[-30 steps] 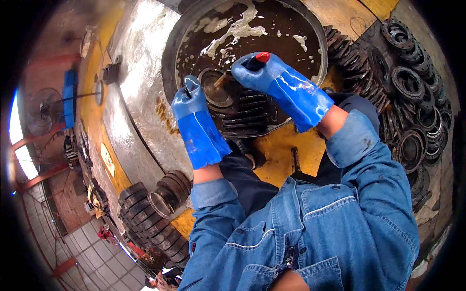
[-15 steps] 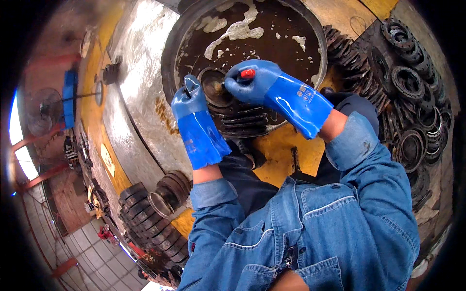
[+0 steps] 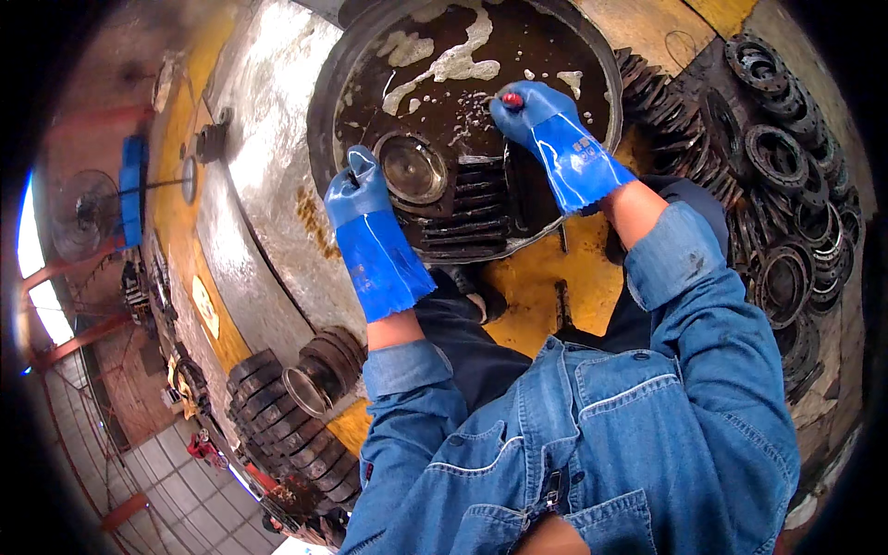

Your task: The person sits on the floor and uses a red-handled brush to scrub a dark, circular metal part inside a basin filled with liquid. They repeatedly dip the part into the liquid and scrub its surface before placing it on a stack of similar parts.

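Note:
A wide round pan [image 3: 324, 102] of dark liquid with patches of pale foam lies before me. At its left side my gloved left hand [image 3: 356, 185] is closed at the edge of a metal flange [image 3: 413, 169] with a round, dished middle. My gloved right hand [image 3: 536, 111] is over the liquid, to the right of the flange and apart from it. It is wrapped round a tool with a red handle [image 3: 512, 99]; the tool's working end is hidden. Just below the flange, several dark plates [image 3: 467, 222] stand in a row inside the pan's near rim.
Dark plates [image 3: 671, 120] and metal rings [image 3: 777, 155] are piled at the right. Several thick dark rings [image 3: 291, 421] and a short metal cylinder [image 3: 319, 370] lie at lower left. A fan [image 3: 83, 213] stands at far left. The bench top [image 3: 268, 185] is wet metal.
My right hand has moved from the flange's middle, up and to the right, with the red-handled tool. The flange's dished middle now shows. My left hand has barely moved.

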Demonstrator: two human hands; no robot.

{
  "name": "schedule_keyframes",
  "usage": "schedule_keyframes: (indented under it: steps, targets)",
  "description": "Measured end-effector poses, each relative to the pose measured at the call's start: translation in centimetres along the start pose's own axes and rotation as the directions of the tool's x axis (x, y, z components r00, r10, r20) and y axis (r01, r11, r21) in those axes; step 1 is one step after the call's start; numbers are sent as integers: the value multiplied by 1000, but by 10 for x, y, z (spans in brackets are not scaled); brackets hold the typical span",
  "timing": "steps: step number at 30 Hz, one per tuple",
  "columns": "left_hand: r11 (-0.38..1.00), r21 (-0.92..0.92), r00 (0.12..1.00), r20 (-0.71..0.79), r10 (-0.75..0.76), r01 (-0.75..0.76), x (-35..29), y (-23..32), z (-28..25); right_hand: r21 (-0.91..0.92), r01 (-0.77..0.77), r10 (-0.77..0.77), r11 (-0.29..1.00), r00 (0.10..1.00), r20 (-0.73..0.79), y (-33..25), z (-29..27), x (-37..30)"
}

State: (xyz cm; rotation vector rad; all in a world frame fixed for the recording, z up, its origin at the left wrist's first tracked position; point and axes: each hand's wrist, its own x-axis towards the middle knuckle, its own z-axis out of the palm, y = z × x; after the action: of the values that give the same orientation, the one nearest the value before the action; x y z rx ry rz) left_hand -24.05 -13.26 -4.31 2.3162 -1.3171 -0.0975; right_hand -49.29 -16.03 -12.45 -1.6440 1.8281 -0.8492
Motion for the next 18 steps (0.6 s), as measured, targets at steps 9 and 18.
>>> schedule_keyframes:
  steps: [9,18]
  targets:
    - [998,-50,999,-31,-39,37,2,-10,6,482,519,-634,706,766,104,-37,-12,-17]
    - [994,-105,999,-48,27,-32,-12,10,-1,318,778,-800,541,593,-92,-60,-1,-6]
